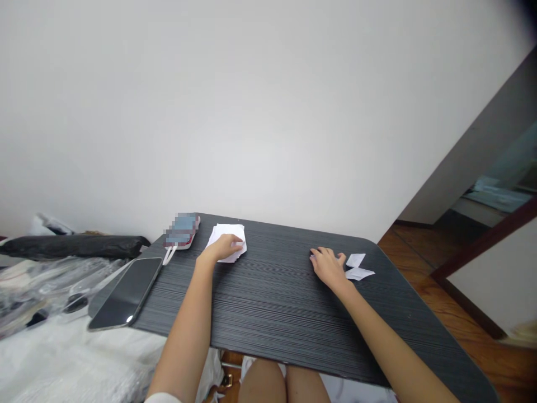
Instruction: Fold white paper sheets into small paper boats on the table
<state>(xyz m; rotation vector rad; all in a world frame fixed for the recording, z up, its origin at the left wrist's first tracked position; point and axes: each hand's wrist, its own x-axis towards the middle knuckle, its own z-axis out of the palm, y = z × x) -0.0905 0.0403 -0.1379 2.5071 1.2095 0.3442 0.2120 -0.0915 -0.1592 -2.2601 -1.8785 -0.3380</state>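
My left hand (223,246) rests on a loose stack of white paper sheets (229,229) near the far edge of the dark table. Its fingers reach across the stack toward the right side, apart rather than wrapped round it. Over to the right, my right hand (329,265) lies palm down on the table with its fingers spread. A bit of something pale shows by its fingertips, too small to make out. Just beyond that hand's right side lie a small white paper piece (356,259) and a folded-looking white paper piece (359,273).
A phone or tablet with a black screen (128,294) lies on the left end of the table (268,302). Behind it sits a blurred-out device with a white cable (169,255). Plastic-wrapped items (62,291) are piled left of the table. A white wall (268,112) stands behind.
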